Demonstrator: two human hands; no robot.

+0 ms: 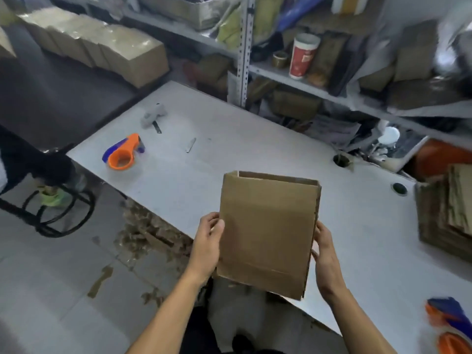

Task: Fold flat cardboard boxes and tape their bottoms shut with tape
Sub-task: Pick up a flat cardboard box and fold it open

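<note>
I saw my left hand [207, 241] and right hand [323, 254] gripping the flat brown cardboard box [268, 233] by its edges, ready to open; orange-and-blue tape dispenser [122, 155] waited at ten o'clock.

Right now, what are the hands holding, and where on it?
A flat cardboard box, held between both hands: left hand grips its left edge, right hand its right edge.
</note>
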